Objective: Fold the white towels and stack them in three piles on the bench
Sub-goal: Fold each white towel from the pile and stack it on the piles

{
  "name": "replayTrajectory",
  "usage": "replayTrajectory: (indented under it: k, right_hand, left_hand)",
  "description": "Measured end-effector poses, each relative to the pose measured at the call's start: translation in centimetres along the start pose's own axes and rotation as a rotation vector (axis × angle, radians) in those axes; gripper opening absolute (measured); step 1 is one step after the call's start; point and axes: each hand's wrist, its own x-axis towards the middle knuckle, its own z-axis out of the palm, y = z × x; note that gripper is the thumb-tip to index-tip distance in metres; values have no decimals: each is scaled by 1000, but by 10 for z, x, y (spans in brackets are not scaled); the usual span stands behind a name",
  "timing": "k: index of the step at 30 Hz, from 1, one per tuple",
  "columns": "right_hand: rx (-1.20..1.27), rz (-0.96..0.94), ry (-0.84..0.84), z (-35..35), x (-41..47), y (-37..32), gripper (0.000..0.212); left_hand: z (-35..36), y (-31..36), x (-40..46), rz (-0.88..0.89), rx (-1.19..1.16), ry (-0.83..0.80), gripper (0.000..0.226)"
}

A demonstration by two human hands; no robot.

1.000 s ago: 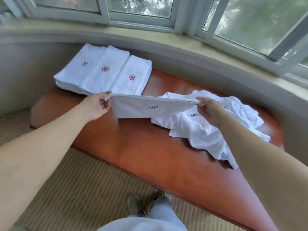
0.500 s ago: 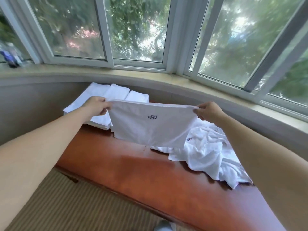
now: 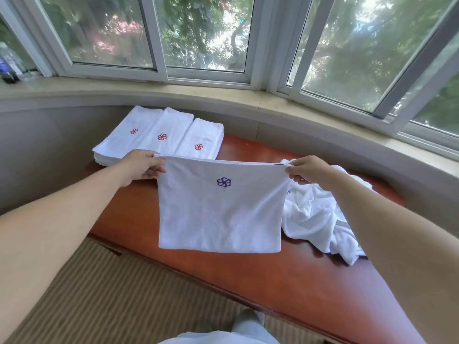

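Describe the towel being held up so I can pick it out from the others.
Above the reddish bench under the window, both hands pinch the top corners of one hanging towel. Its flower logo is blue; the three folded piles show red logos, and the heap is crumpled.

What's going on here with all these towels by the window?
A person is folding white towels at a wooden bench. Both hands, left and right, pinch the top corners of a towel with a purple flower mark, holding it up flat above the bench. Three folded piles with red marks sit side by side at the far left; an unfolded heap waits on the right.
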Motion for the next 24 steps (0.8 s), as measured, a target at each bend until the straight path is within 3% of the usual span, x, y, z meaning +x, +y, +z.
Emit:
replayTrajectory:
  k: [8,12,18,24]
  right_hand:
    - [80,-46,-45,-12,4,5,7]
    - [-63,165,-352,8,-13,32,12]
    - [-381,289,-545,112,-47,129,23]
    - [-364,593,-833,157,-69,181,33]
  left_hand:
    - [-27,-1,-6,-70,16,-223,21]
    - [-22,-43,-18,-280,127,-367,28]
    - [54,-169,-45,-448,354,-463,26]
    - [71,-228,-71,-653,482,-565,30]
